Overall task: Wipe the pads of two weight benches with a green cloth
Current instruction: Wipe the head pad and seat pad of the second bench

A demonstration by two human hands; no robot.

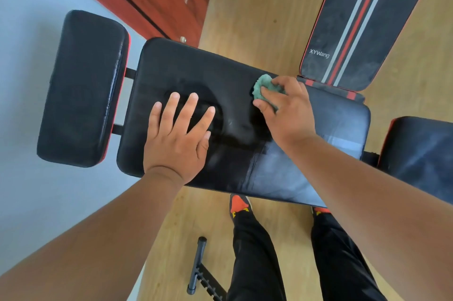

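— Fingers on the left hand (177, 139): straight, spread apart, pressed flat on the long black pad (196, 75), holding nothing.

— And the pad's long axis?

— Runs left-right across the view, w/ a small head pad (81, 87) off its left end.

— Cloth?

— Green cloth (263, 87) is bunched under the right hand (285, 109), fingers curled round it, pressing it on the pad near the far edge (just right of the other hand). Right hand's on it; sweep likely follows the long axis. Striped bench pad (362, 19) lies further right, looks dusty.

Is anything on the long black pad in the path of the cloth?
Yes: the left hand rests flat on the long pad, left of the green cloth that the right hand holds. The pad's right part is bare.
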